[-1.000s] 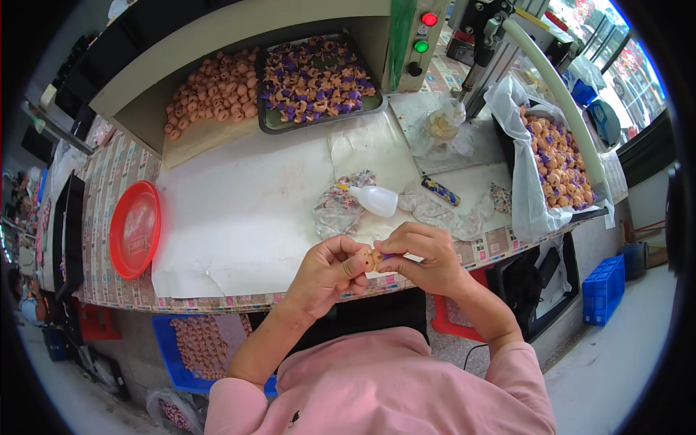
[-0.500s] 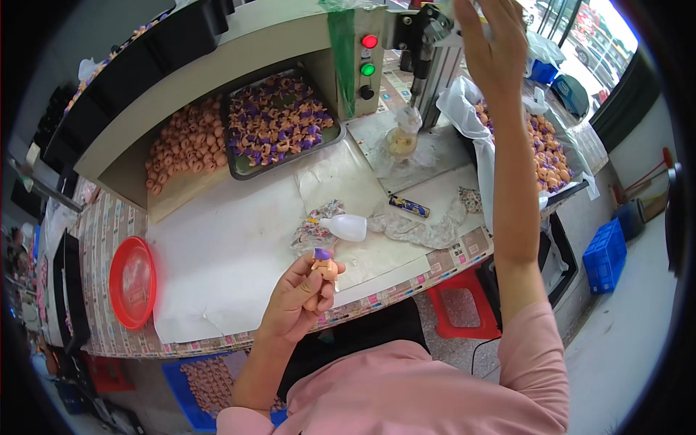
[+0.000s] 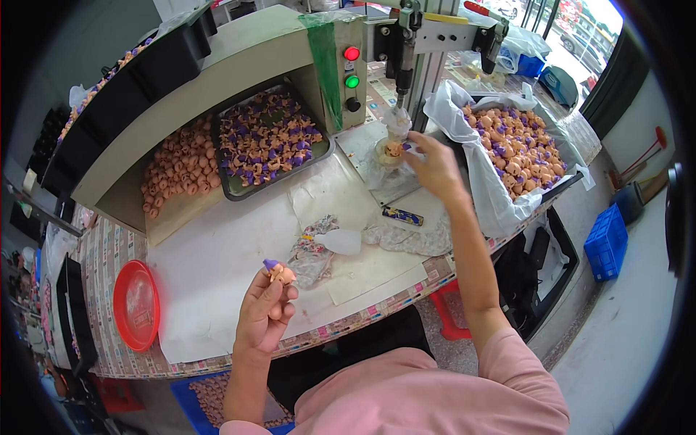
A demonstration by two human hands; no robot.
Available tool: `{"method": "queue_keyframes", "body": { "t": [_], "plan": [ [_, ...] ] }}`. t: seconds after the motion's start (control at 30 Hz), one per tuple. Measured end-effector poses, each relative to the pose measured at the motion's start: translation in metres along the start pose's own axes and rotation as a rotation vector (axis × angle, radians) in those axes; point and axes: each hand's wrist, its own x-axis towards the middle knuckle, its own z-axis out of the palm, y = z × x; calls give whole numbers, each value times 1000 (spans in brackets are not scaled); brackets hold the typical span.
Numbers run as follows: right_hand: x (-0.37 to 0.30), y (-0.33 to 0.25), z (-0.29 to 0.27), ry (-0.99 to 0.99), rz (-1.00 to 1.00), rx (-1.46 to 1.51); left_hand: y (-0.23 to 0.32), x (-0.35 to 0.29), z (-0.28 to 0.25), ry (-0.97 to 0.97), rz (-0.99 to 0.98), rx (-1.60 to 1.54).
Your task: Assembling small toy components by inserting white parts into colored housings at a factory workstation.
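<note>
My left hand [image 3: 262,312] is raised over the near edge of the table, thumb and fingers closed around a small peach-and-purple toy figure [image 3: 280,272]. The right hand [image 3: 438,167] reaches to the press fixture [image 3: 384,156], its thumb and forefinger on another small toy figure [image 3: 395,148] with a purple part showing at the fingertips. Directly above that fixture hangs the press head [image 3: 399,119], wrapped in clear plastic. A white squeeze bottle [image 3: 341,241] lies on a patterned cloth [image 3: 312,262] between the hands.
A black tray [image 3: 235,194] of purple-and-peach parts and a pile of peach heads [image 3: 181,163] sit under the machine housing. At right is a lined crate [image 3: 475,190] of similar figures. A red basin [image 3: 136,304] stands at left, a printed tube [image 3: 403,216] near the fixture.
My right hand has come down from the upper part of the press to the fixture, where a figure now shows. The left hand, still holding its figure, appears further left; the view has shifted.
</note>
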Motion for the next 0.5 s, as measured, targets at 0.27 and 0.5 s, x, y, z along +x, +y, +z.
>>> {"method": "queue_keyframes", "body": {
  "t": [0.27,0.5],
  "plan": [
    [-5,-8,-36,145,-45,24,15,33,32,-135,-28,74],
    [6,55,-166,504,166,-632,24,75,70,-104,-9,294]
  ]
}}
